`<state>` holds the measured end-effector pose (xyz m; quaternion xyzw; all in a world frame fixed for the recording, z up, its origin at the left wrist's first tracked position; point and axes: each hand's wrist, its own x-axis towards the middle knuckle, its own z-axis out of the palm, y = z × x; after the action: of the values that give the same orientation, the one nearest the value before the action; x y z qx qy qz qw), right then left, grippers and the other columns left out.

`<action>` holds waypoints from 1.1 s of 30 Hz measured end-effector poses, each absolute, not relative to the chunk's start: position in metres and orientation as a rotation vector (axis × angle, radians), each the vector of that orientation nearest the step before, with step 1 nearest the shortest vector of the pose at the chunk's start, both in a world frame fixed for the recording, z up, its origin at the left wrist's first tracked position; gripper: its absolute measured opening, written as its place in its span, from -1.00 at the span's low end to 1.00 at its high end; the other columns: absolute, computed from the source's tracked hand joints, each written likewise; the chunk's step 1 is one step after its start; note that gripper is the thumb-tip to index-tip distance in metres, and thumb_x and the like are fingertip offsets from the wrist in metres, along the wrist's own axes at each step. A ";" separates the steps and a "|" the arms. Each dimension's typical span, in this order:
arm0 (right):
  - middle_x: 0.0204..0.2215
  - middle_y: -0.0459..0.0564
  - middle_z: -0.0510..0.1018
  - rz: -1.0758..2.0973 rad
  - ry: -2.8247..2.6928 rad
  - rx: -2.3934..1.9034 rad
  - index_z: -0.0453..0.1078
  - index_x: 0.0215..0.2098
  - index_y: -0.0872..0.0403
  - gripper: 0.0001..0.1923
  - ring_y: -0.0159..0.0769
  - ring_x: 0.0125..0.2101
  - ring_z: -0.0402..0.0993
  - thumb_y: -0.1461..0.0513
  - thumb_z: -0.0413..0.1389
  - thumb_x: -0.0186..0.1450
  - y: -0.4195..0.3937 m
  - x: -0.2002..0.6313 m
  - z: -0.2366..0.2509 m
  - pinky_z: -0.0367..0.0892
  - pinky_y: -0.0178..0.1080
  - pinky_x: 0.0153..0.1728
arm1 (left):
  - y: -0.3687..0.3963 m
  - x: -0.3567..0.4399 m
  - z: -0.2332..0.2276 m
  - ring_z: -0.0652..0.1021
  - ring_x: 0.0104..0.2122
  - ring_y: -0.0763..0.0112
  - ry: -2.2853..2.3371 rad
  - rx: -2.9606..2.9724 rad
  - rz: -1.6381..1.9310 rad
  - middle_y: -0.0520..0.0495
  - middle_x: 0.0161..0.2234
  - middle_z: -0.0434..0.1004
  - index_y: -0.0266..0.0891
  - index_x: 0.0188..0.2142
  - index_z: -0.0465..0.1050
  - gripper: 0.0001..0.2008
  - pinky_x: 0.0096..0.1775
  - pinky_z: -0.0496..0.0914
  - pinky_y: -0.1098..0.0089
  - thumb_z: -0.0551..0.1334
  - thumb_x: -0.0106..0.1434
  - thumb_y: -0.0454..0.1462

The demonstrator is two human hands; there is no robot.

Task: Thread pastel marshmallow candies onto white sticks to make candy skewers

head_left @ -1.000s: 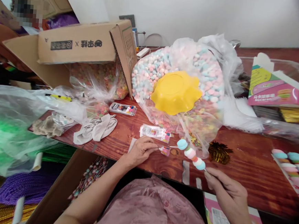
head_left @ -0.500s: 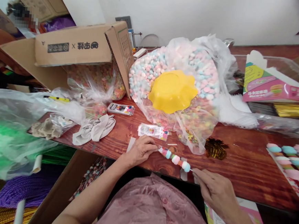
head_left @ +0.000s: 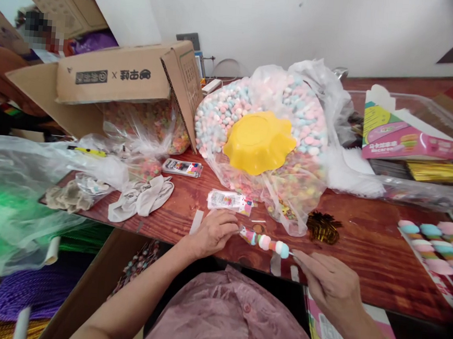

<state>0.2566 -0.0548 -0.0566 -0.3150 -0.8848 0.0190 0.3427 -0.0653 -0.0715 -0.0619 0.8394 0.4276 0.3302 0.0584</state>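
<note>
A candy skewer (head_left: 265, 243) of pastel blue, pink and white marshmallows hangs over the table's front edge, tilted slightly down to the right. My right hand (head_left: 329, 279) pinches the stick at its lower right end. At the other end, a small printed clear bag (head_left: 247, 235) covers the skewer's tip. The fingers of my left hand (head_left: 216, 232) are closed on the bag's left end. Just beyond that hand lies a stack of printed bags (head_left: 229, 201). More finished skewers (head_left: 436, 246) rest side by side at the right.
A yellow scalloped bowl (head_left: 260, 141) sits upside down on large bags of candies (head_left: 223, 112). An open cardboard box (head_left: 116, 80) stands at the left, a pink carton (head_left: 409, 137) at the right. Gold twist ties (head_left: 324, 227) and grey gloves (head_left: 141, 199) lie on the table (head_left: 364, 253).
The camera view has shifted slightly. Both hands keep their grip, and the skewer lies a little flatter, with the bag still over its left end.
</note>
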 end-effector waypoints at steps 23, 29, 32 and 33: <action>-0.46 -0.07 0.63 0.172 -2.146 -0.667 0.56 -0.08 0.03 -0.69 -0.35 -0.50 0.54 0.42 0.07 0.34 -0.050 0.244 -0.046 0.39 -0.31 -0.40 | -0.061 -0.048 -0.019 0.61 -0.18 0.19 1.298 2.323 0.360 -0.11 -0.19 0.62 -0.21 -0.11 0.46 -0.76 -0.15 0.42 0.31 0.35 0.27 -0.17; -0.45 -0.04 0.59 -0.093 -2.321 -0.505 0.46 0.06 0.10 -0.59 -0.35 -0.50 0.44 0.47 0.01 0.32 -0.040 0.248 -0.032 0.27 -0.24 -0.38 | -0.053 -0.039 -0.002 0.56 -0.32 0.32 1.341 2.197 0.150 -0.02 -0.32 0.57 -0.21 -0.25 0.40 -0.86 -0.34 0.29 0.41 0.25 0.32 -0.19; -0.45 -0.02 0.60 -0.127 -2.377 -0.479 0.46 -0.03 0.12 -0.67 -0.35 -0.51 0.44 0.46 -0.02 0.35 -0.035 0.246 -0.024 0.25 -0.23 -0.39 | -0.054 -0.034 0.001 0.56 -0.29 0.31 1.368 2.216 0.081 -0.04 -0.28 0.57 -0.21 -0.23 0.39 -0.88 -0.30 0.31 0.39 0.20 0.34 -0.20; -0.45 -0.02 0.60 -0.084 -2.386 -0.507 0.47 -0.08 0.10 -0.70 -0.35 -0.51 0.45 0.44 -0.03 0.37 -0.033 0.245 -0.021 0.25 -0.24 -0.40 | -0.055 -0.033 0.000 0.56 -0.25 0.28 1.399 2.273 0.045 -0.07 -0.25 0.58 -0.22 -0.21 0.39 -0.88 -0.26 0.32 0.36 0.18 0.35 -0.22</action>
<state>0.2453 -0.0333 -0.0212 -0.1950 -0.9182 -0.0322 0.3433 -0.0331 -0.0549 0.0003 0.8279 0.5094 0.0163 0.2339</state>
